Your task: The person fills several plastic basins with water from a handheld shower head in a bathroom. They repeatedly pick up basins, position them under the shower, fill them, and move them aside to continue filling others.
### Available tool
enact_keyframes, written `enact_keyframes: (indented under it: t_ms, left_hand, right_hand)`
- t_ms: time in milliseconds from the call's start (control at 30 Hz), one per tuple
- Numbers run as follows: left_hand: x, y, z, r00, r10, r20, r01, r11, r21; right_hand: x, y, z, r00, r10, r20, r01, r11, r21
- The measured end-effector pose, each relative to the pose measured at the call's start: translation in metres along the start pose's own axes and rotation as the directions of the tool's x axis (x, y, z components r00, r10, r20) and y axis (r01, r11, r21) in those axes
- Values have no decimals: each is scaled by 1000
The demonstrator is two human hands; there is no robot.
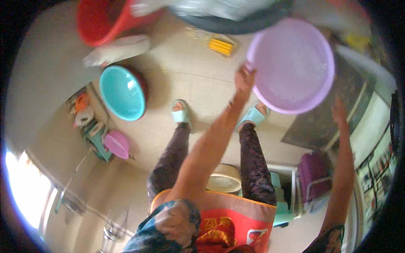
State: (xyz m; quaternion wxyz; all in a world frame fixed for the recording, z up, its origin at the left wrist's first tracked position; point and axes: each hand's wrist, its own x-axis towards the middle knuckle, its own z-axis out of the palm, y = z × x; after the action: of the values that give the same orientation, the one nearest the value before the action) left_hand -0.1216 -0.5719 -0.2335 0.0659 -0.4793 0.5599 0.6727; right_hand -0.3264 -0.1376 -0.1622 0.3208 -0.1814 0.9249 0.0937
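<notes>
A large lilac basin (291,63) is at the upper right, its wide round mouth facing me and its inside pale and hazy. My left hand (244,79) reaches across and is closed on the basin's near-left rim. Off the basin's lower right side, my right hand (338,109) looks a little apart from the rim, fingers stretched out and slightly blurred, with nothing seen in them. Whether the basin rests on anything cannot be made out.
A turquoise basin (122,92) stands on the floor at left, below a red tub (99,23). Near the lilac basin lie a yellow ridged object (221,46) and a dark mat (314,128). A purple case (314,175) stands at lower right. My slippered feet are between the basins.
</notes>
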Motion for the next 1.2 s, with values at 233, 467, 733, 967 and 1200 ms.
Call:
enact_keyframes:
  t_ms: [233,467,733,967,1200]
  left_hand:
    - [-172,-6,-145,959,-273,70,274,843,-463]
    - [-259,-22,-333,922,-383,48,262,531,-806]
    - [-277,-46,-412,886,-436,160,264,190,-945]
    - [-269,-37,-455,935,-292,201,261,186,-947]
    - [-265,-32,-453,956,-271,112,124,30,-992]
  right_hand:
    - [-89,-146,2,851,20,524,-486,406,774]
    - [-61,-491,-48,855,-465,229,272,779,565]
    - [2,-766,-89,859,-503,-98,491,754,436]
    - [39,-854,-68,800,-441,-406,507,859,66]
    - [61,-841,-53,814,-388,-431,543,771,332]
